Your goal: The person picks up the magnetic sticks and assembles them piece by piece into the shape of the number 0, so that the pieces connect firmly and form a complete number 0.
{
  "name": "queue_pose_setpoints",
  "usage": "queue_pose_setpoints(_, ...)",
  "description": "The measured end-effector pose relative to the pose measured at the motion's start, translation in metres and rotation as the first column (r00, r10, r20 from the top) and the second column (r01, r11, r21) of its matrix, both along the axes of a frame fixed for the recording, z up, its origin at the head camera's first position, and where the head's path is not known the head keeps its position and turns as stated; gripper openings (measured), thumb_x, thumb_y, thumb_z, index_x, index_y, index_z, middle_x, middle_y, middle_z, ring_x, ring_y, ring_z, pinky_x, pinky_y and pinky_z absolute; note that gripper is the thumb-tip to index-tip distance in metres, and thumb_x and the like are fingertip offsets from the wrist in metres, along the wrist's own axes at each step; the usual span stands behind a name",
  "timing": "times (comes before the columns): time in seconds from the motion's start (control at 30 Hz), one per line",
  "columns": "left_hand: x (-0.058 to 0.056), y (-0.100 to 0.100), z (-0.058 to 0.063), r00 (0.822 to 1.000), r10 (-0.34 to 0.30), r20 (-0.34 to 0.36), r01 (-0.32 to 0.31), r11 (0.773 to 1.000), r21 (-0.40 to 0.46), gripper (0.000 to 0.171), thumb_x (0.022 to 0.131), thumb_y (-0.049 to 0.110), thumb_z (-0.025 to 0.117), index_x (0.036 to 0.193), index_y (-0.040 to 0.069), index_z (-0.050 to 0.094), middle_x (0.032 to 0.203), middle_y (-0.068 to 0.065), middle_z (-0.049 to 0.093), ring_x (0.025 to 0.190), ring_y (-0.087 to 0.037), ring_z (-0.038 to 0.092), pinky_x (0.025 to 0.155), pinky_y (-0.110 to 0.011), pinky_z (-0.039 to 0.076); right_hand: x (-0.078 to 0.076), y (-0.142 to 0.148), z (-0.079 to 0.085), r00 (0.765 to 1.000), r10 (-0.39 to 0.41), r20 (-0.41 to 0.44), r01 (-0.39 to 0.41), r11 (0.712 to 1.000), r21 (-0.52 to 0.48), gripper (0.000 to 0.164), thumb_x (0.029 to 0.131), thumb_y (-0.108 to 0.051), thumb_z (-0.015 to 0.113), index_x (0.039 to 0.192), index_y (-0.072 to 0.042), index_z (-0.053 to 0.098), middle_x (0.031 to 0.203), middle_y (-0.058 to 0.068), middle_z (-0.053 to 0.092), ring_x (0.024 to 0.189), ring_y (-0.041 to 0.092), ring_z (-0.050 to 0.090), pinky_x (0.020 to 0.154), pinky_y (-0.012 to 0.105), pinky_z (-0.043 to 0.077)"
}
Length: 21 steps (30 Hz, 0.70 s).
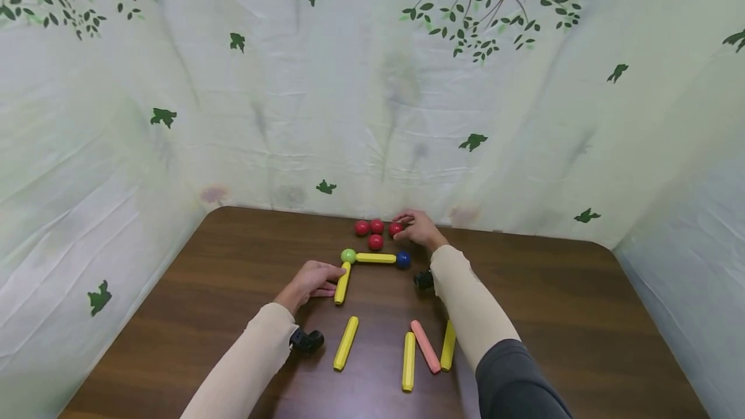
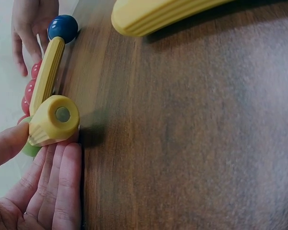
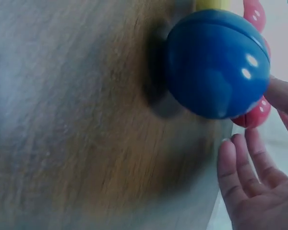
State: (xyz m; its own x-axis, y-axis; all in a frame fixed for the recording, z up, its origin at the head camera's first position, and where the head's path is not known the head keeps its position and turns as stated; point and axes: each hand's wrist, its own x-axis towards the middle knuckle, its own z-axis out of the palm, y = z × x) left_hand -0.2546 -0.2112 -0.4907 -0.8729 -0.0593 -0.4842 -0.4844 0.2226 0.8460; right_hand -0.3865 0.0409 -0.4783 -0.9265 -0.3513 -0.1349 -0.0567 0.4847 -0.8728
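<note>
Just nearside of the green ball (image 1: 348, 256), my left hand (image 1: 313, 280) pinches a yellow stick (image 1: 342, 286). Beyond that ball, rightward, my right hand (image 1: 420, 230), fingers loosely bent, meets a red ball (image 1: 394, 229); blue ball (image 3: 218, 64) masks contact, can't tell if gripped. Nearer me, cream sleeve (image 1: 474, 302) covers another stick's (image 1: 447, 349) far end.

Pale glare on the table (image 2: 206, 120)
</note>
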Motion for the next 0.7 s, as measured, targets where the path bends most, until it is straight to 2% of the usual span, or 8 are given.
queue_pose_setpoints(0.33, 0.001, 0.002, -0.002, 1.0, -0.003, -0.003, 0.003, 1.0, 0.003, 0.037, 0.089, 0.023, 0.069, 0.115, -0.003, 0.066, 0.089, -0.006, 0.063, 0.067, -0.011, 0.062, 0.065, -0.026, 0.057, -0.001, 0.0, -0.001, 0.999, 0.03, -0.034, -0.025, 0.992, 0.125, 0.032, 0.079, 0.0, 0.075, 0.11, -0.003, 0.067, 0.113, 0.017, 0.063, 0.106, 0.031, 0.055, 0.09, 0.038, 0.048)
queue_pose_setpoints(0.4, 0.001, 0.003, -0.002, 1.0, -0.002, -0.003, 0.002, 1.0, 0.007, 0.037, 0.089, 0.023, 0.069, 0.115, -0.004, 0.066, 0.089, -0.005, 0.063, 0.066, -0.011, 0.062, 0.065, -0.025, 0.057, 0.0, 0.004, 0.001, 0.999, 0.032, -0.023, -0.029, 0.992, 0.124, 0.031, 0.079, -0.004, 0.076, 0.109, -0.004, 0.067, 0.113, 0.016, 0.063, 0.104, 0.03, 0.056, 0.089, 0.039, 0.049)
queue_pose_setpoints(0.43, 0.001, 0.003, -0.002, 1.0, -0.001, -0.003, 0.001, 1.0, 0.006, 0.037, 0.089, 0.023, 0.069, 0.115, -0.004, 0.066, 0.089, -0.005, 0.063, 0.066, -0.011, 0.062, 0.065, -0.025, 0.057, -0.001, 0.007, 0.0, 0.998, 0.047, -0.046, -0.042, 0.994, 0.097, 0.029, 0.079, -0.008, 0.078, 0.106, -0.007, 0.067, 0.109, 0.015, 0.064, 0.1, 0.028, 0.057, 0.083, 0.037, 0.051)
queue_pose_setpoints(0.53, 0.0, 0.003, -0.002, 1.0, 0.007, 0.002, -0.007, 1.0, 0.004, 0.036, 0.089, 0.023, 0.069, 0.114, -0.004, 0.066, 0.088, -0.005, 0.064, 0.066, -0.011, 0.061, 0.064, -0.025, 0.057, 0.005, 0.011, 0.009, 0.998, 0.039, -0.052, -0.036, 0.997, 0.065, 0.031, 0.079, -0.013, 0.079, 0.105, -0.006, 0.063, 0.108, 0.015, 0.063, 0.096, 0.028, 0.058, 0.08, 0.038, 0.052)
queue_pose_setpoints(0.7, 0.0, -0.001, -0.001, 1.0, 0.014, 0.008, -0.014, 1.0, -0.002, 0.036, 0.089, 0.023, 0.069, 0.114, -0.004, 0.066, 0.086, -0.004, 0.063, 0.065, -0.011, 0.061, 0.064, -0.024, 0.057, 0.028, 0.007, 0.028, 0.998, -0.014, -0.059, 0.015, 1.0, 0.01, 0.033, 0.084, -0.011, 0.074, 0.112, -0.001, 0.058, 0.113, 0.018, 0.06, 0.095, 0.029, 0.06, 0.082, 0.039, 0.054)
